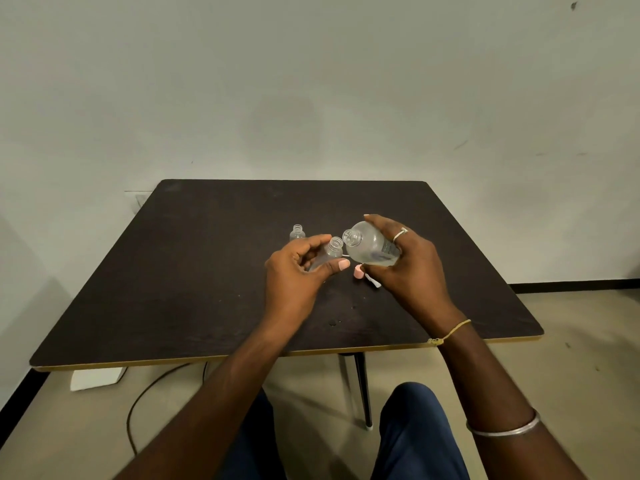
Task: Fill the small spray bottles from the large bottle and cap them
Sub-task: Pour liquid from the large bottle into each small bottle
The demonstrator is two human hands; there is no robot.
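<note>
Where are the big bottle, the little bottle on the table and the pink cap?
big bottle (370, 247), head view, clear side
little bottle (297, 233), head view, neck and shoulder
pink cap (358, 272), head view, its side

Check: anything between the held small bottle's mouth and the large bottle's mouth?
Head view: nothing; small clear plastic bottle and large clear bottle mouths nearly touch.

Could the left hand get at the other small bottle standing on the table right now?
Probably not as things stand. The left hand is shut on a small bottle held at the large bottle. The spare small bottle stands uncovered just beyond, so the path looks free once the hand empties.
</note>
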